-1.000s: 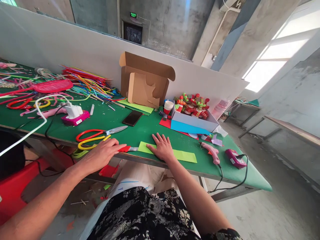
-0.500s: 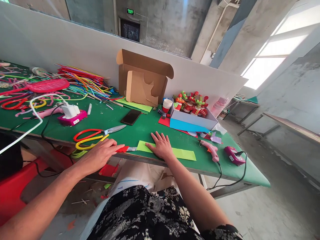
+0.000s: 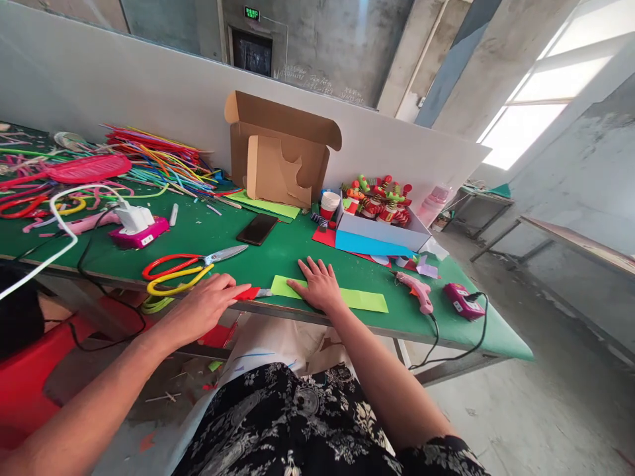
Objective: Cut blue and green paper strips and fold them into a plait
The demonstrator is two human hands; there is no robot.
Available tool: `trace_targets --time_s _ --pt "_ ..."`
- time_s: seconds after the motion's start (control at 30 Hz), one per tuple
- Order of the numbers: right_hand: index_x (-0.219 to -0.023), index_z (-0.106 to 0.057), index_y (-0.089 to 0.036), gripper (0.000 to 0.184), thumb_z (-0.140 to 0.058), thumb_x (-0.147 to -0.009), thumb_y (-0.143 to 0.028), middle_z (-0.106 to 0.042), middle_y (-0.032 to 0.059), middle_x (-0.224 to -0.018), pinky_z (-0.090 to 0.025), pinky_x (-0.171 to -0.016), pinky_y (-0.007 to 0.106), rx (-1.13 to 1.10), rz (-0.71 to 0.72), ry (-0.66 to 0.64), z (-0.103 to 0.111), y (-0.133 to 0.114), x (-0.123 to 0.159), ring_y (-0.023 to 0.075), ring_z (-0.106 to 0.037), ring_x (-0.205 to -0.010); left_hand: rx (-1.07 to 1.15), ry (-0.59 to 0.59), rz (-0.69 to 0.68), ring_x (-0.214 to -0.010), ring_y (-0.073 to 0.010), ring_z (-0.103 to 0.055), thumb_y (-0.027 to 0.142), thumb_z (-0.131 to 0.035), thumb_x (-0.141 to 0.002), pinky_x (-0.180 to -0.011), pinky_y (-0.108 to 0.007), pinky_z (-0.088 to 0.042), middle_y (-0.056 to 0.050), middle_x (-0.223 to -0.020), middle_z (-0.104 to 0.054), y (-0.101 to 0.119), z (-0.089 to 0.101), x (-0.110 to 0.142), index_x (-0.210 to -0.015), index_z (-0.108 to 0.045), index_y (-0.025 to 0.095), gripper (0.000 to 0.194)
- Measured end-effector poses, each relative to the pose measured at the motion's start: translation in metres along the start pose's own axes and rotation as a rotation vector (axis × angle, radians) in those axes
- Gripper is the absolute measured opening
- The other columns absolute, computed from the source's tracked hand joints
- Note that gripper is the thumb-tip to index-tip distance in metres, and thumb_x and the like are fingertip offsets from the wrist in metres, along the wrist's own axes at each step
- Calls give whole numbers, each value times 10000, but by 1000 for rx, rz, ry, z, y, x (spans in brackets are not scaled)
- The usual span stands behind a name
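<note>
Green paper strip (image 3: 364,299), in the head view: lies flat on the green surface (image 3: 285,248), close to the front edge. Pinned toward its left part beneath the right hand (image 3: 320,285), palm down, fingers spread wide and gripping nothing. At the left hand (image 3: 215,297), fingers curled closed around a red-handled cutter (image 3: 248,293), with blade at or just beside the strip's left end; cannot tell whether over or under the paper.

Looks riskiest at the right thumb, close to the blade and roughly in line with it: could nick skin with a sudden push rightward. Could also skew or crumple the paper under a light press, with the right end lying free. Could jostle the scissors (image 3: 214,256), just beyond the left hand, on a careless backward swing. Less exposed: the pink glue gun (image 3: 417,291), apart from the strip's right end.
</note>
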State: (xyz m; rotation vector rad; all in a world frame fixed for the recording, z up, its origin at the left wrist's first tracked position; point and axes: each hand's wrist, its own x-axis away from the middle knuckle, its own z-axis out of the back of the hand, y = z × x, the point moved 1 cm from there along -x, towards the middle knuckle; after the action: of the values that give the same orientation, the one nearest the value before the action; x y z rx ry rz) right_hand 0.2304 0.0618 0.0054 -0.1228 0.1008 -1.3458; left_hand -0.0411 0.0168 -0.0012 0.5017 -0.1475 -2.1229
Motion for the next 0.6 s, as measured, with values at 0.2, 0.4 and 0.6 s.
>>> trace_targets --time_s 0.2,0.4,0.6 --pt "-1572 -319 -260 789 -264 -951 -743 -267 52 -1649 -124 -1241 511 -16 -3 -9 2 -2 1 324 -210 -1527 -5 -21 -13 -917 -216 -589 185 -305 -974 -845 -355 -490 -82 -1012 -612 4 0 -1 -1292 -652 239 474" --pt "-1570 -326 -256 773 -277 -959 -726 -272 53 -1647 -126 -1240 515 -13 0 2 2 -1 1 326 -217 -1524 -46 -23 -25 -938 -233 -575 172 -283 -970 -850 -383 -489 -99 -1019 -618 8 -3 -3 -1298 -647 222 493" --pt "-1571 -319 -273 741 -287 -969 -703 -276 39 -1646 -143 -1237 514 -8 3 7 1 -1 0 320 -228 -1522 -13 2 -40 -949 -213 -569 187 -303 -969 -855 -358 -497 -79 -1021 -626 5 -6 -3 -1283 -653 251 475"
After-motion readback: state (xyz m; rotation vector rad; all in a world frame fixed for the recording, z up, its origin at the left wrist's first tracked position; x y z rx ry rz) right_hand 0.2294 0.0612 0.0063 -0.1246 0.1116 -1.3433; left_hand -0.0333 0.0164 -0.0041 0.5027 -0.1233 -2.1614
